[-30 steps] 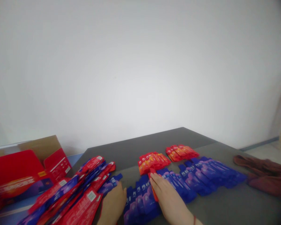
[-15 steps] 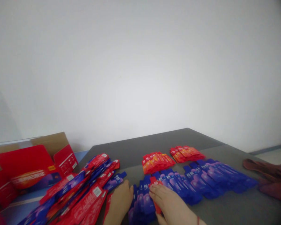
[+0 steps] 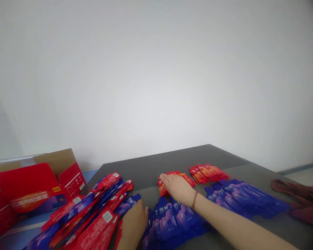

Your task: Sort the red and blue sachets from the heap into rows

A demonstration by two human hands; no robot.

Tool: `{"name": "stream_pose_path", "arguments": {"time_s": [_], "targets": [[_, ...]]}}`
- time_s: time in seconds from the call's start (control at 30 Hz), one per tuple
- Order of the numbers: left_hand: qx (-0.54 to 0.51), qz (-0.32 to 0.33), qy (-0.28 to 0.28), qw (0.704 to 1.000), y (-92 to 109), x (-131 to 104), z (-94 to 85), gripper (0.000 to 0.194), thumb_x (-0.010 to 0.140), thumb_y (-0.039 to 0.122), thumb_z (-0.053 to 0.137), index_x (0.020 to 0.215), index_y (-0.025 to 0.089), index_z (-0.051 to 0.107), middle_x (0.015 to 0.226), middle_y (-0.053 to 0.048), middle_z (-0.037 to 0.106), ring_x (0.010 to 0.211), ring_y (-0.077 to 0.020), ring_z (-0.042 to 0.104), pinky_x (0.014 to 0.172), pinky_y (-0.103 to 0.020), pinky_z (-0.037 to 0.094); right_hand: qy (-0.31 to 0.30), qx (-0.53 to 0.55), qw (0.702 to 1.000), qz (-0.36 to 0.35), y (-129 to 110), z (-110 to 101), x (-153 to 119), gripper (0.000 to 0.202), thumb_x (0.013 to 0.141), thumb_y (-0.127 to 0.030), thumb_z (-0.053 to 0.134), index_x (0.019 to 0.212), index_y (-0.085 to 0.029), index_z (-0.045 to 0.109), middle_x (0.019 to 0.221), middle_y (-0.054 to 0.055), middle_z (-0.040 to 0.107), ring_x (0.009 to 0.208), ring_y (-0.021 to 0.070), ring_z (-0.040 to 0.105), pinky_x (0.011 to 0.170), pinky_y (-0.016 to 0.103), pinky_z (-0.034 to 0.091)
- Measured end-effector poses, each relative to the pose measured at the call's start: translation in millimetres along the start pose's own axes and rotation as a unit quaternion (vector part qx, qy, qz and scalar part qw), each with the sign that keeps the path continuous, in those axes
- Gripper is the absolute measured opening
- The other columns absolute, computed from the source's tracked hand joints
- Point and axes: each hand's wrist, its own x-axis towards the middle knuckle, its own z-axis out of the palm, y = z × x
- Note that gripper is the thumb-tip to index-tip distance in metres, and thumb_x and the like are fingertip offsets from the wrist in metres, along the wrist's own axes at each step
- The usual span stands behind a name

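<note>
My left hand (image 3: 134, 222) is closed at the lower middle, its thumb showing on the right side. A blue pouch (image 3: 129, 203) sticks out past its fingers, and a red pouch edge shows beside it; the fingertips are hidden. My right hand (image 3: 177, 188) reaches forward over the nearer fan of red pouches (image 3: 187, 178), fingers together and pointing left. It seems to press a red pouch onto that fan, mostly covered by the hand. Overlapping blue pouches (image 3: 168, 224) with purple pictures lie under and in front of my right forearm.
A heap of mixed red and blue pouches (image 3: 94, 211) lies left. Beside it stands an open red carton (image 3: 28, 187). Another red fan (image 3: 208, 173) and a blue fan (image 3: 246, 198) lie to the right on the dark table (image 3: 156, 163). A brown cloth-like item (image 3: 299, 198) is far right.
My right hand has moved forward from the near blue pouches to the red fan. The red pouch that lay under it on the blue ones is gone from there. My left hand has hardly moved.
</note>
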Motion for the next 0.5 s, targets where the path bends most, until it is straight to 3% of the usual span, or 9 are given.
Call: {"name": "stream_pose_path", "arguments": {"time_s": [0.1, 0.2, 0.33, 0.4, 0.5], "targets": [[-0.108, 0.001, -0.011, 0.994, 5.7, 22.1, -1.8, 0.020, 0.090, 0.024, 0.043, 0.095, 0.015, 0.060, 0.106, -0.015, 0.067, 0.105, -0.0260, 0.060, 0.089, -0.035, 0.040, -0.048, -0.012, 0.999, -0.010, 16.2, 10.0, 36.8, 0.040, 0.088, -0.004, 0.042, 0.126, -0.007, 0.052, 0.127, 0.020, 0.059, 0.110, 0.0217, 0.061, 0.096, 0.035, 0.047], [-0.244, -0.019, -0.063, 0.968, 18.5, 52.5, 0.1, 0.031, 0.094, 0.034, 0.035, 0.095, 0.016, 0.061, 0.102, -0.010, 0.069, 0.094, -0.0201, 0.064, 0.077, -0.028, 0.046, -0.052, -0.006, 0.998, -0.028, 19.1, 23.7, 55.7, 0.039, 0.086, -0.003, 0.044, 0.123, -0.010, 0.054, 0.122, 0.017, 0.062, 0.106, 0.0205, 0.063, 0.093, 0.034, 0.048], [-0.412, -0.058, -0.120, 0.902, 33.9, 87.0, 14.6, 0.052, 0.096, 0.051, 0.026, 0.101, 0.012, 0.061, 0.090, -0.010, 0.070, 0.078, -0.0188, 0.066, 0.063, -0.029, 0.050, -0.060, 0.010, 0.995, -0.075, 3.2, 36.6, 56.2, 0.032, 0.090, -0.013, 0.044, 0.119, -0.006, 0.056, 0.116, 0.020, 0.064, 0.102, 0.0251, 0.063, 0.086, 0.037, 0.050], [-0.461, -0.073, -0.121, 0.876, 36.6, 97.9, 26.5, 0.047, 0.094, 0.052, 0.038, 0.103, 0.013, 0.060, 0.093, -0.008, 0.068, 0.078, -0.0172, 0.065, 0.067, -0.030, 0.052, -0.067, 0.024, 0.993, -0.095, -4.6, 38.6, 50.8, 0.031, 0.090, -0.017, 0.045, 0.118, -0.007, 0.057, 0.112, 0.018, 0.066, 0.099, 0.0248, 0.064, 0.084, 0.036, 0.049], [-0.492, -0.091, -0.106, 0.859, 32.9, 108.7, 45.3, 0.034, 0.091, 0.041, 0.053, 0.112, 0.016, 0.057, 0.108, -0.006, 0.062, 0.089, -0.0175, 0.062, 0.077, -0.037, 0.053, -0.074, 0.059, 0.990, -0.103, -5.1, 36.2, 41.4, 0.031, 0.094, -0.030, 0.044, 0.114, -0.013, 0.060, 0.110, 0.012, 0.068, 0.099, 0.0220, 0.063, 0.084, 0.031, 0.048]]}}
